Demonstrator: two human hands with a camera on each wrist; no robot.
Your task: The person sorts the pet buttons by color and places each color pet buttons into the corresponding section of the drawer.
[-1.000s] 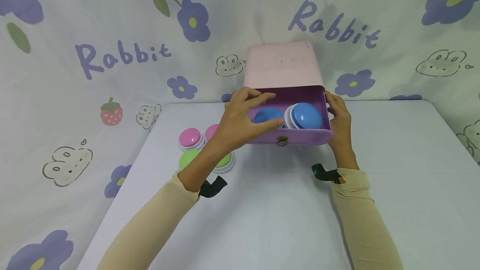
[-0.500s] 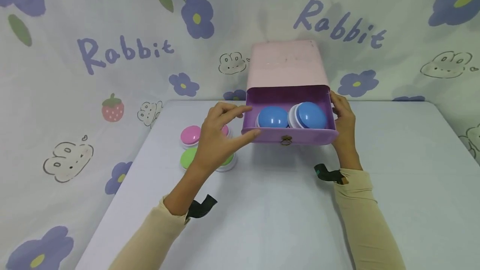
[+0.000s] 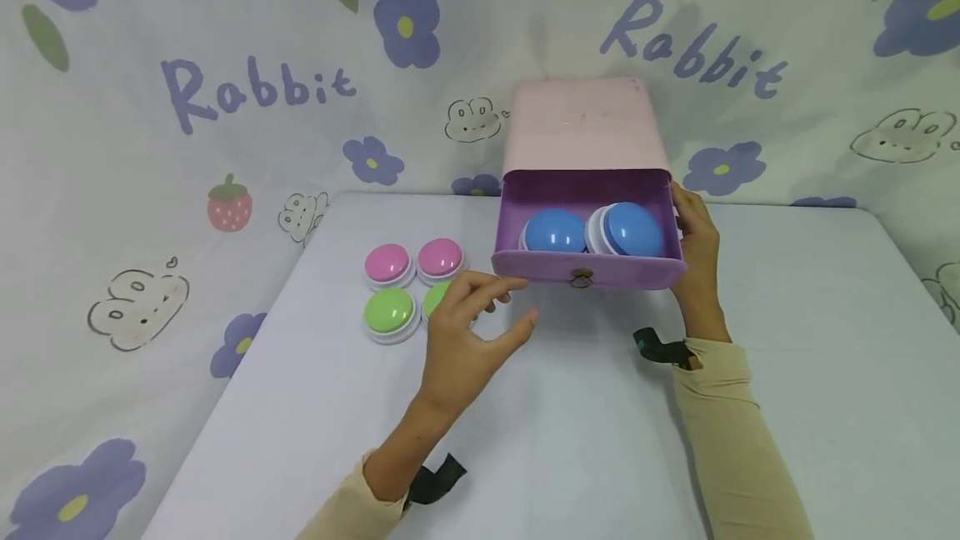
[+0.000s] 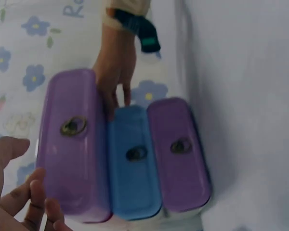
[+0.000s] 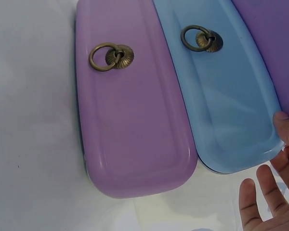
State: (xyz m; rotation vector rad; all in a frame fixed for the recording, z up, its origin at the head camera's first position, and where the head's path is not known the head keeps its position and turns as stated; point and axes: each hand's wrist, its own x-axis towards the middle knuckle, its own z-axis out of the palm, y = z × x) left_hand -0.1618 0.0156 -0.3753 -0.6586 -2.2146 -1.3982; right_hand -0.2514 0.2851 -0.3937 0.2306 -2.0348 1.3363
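Note:
A pink-topped cabinet (image 3: 585,123) has its upper purple drawer (image 3: 622,272) pulled out. Two blue domed, white-based push-button-like pieces (image 3: 555,232) lie inside, the right one tilted. My left hand (image 3: 465,348) hovers in front of the drawer's left corner, fingers and thumb apart, holding nothing. My right hand (image 3: 699,261) rests at the cabinet's right side. In the right wrist view its thumb touches the edge of the blue drawer (image 5: 231,110) and its fingers extend loosely. The lower purple drawer (image 5: 139,130) and the blue one are closed.
On the white table (image 3: 585,440), left of the cabinet, stand two pink domed pieces (image 3: 387,262) and two green ones (image 3: 388,310); my left hand partly covers one green piece. A rabbit-patterned cloth (image 3: 247,7) hangs behind.
My left hand has withdrawn from over the drawer, first leftward and then down toward me, uncovering the blue pieces. The right hand stays at the cabinet's side. The view has shifted slightly.

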